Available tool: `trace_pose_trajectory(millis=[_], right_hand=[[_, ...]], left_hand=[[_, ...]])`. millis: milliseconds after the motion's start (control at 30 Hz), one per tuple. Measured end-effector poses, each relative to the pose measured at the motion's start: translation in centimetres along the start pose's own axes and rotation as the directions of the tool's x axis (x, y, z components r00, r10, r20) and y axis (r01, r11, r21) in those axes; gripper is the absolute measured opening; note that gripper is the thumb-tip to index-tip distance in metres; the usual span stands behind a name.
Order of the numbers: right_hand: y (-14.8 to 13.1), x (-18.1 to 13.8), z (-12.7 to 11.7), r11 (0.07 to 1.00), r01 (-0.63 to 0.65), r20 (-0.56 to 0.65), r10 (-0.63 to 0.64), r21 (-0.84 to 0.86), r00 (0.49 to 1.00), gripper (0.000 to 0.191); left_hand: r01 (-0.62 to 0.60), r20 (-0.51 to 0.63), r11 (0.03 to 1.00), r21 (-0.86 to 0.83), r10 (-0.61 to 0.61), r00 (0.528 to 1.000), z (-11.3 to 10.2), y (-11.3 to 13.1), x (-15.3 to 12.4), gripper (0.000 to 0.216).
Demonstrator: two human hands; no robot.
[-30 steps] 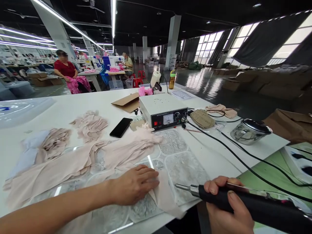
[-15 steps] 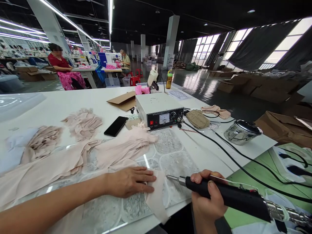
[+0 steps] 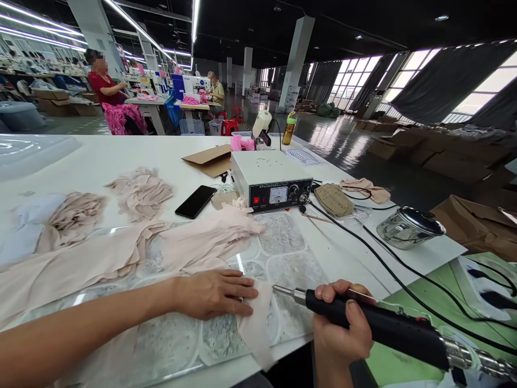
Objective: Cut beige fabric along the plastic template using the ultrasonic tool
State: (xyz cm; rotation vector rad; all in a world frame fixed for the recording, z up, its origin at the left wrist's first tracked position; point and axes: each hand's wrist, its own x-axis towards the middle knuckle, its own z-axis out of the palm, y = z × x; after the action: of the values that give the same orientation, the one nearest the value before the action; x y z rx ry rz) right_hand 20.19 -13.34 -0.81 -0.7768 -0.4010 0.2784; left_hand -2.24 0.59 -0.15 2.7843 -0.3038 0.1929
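Observation:
My left hand (image 3: 216,295) lies flat with fingers stretched out, pressing on a small beige fabric piece (image 3: 259,323). That piece rests on a clear patterned sheet (image 3: 169,345), and its lower end hangs past the table's front edge. In my right hand (image 3: 343,328) is a black-handled ultrasonic cutter (image 3: 379,323), its fingers wrapped round the grip. The cutter's metal tip points left at the fabric's upper right edge; whether it touches is not clear. Beyond my left hand lie layered beige fabric pieces (image 3: 210,237).
A control box (image 3: 278,188) with a dial stands behind the sheet, its black cable (image 3: 363,240) running right. Around it are a phone (image 3: 195,201), cardboard (image 3: 210,159), tan cut pieces (image 3: 333,199) and a metal pot (image 3: 410,229). Two people sit at sewing machines farther back.
The view has shifted slightly, so the table things appear a little farther right. My hands and the cutter stay nearly in place. A co-worker at the left has raised a forearm.

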Motion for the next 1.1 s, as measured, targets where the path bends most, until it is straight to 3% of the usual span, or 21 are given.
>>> trace_pose_trajectory(millis=[267,500,800,1100], right_hand=[[0.1,-0.6,-0.3,0.998,-0.068,0.07,0.068,-0.003,0.995,0.011],[0.5,-1.2,0.2,0.995,-0.097,0.121,0.095,0.014,0.988,0.012],[0.6,-1.8,0.7,0.99,-0.137,0.151,0.129,0.043,0.98,0.013],[0.4,-2.2,1.7,0.99,-0.137,0.17,0.13,0.032,0.977,0.014]], left_hand=[[-0.016,-0.124,1.0,0.007,0.016,0.992,-0.4,1.1,1.2,0.025],[0.131,-0.272,0.988,0.078,-0.105,0.957,0.8,1.7,2.4,0.025],[0.161,-0.142,0.985,0.06,-0.151,0.978,1.5,0.7,2.4,0.04],[0.165,-0.148,0.985,0.054,-0.155,0.977,1.5,0.6,3.0,0.04]])
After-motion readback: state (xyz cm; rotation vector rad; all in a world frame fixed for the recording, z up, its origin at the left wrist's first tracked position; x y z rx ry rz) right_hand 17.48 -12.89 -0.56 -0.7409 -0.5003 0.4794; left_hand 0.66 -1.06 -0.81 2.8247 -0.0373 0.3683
